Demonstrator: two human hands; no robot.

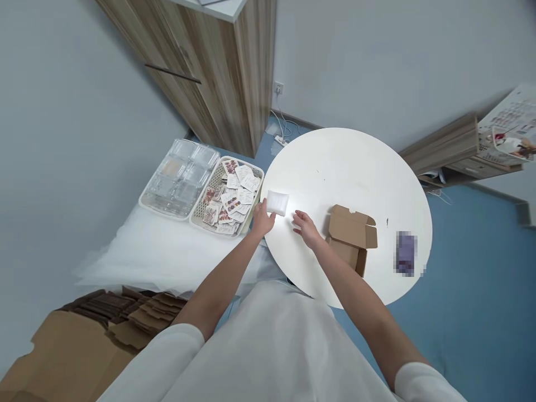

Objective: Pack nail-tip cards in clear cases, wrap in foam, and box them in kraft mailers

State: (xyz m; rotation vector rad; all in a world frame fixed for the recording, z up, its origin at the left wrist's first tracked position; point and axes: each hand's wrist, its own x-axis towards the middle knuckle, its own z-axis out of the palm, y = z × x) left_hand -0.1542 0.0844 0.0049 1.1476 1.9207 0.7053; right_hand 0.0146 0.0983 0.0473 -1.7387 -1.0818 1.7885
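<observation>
A small white rectangular packet (277,203), seemingly wrapped in soft translucent sheet, is at the left edge of the round white table. My left hand (263,220) grips its left side, thumb along the near edge and fingers at the left; part of the grip is hidden. Just right of the packet, my right hand (307,228) hovers over the tabletop, fingers loosely curled and apart, with nothing in it. An open brown cardboard box (350,231) lies to the right of that hand, its lid folded back. What the packet contains cannot be made out.
Left of the round table (335,162) stand a basket (195,219) of printed cards and a tray (144,202) of clear plastic boxes. Folded cardboard boxes (71,346) fill the lower left. A blurred purple item (405,253) lies at the table's right. A wooden cabinet (251,72) stands behind.
</observation>
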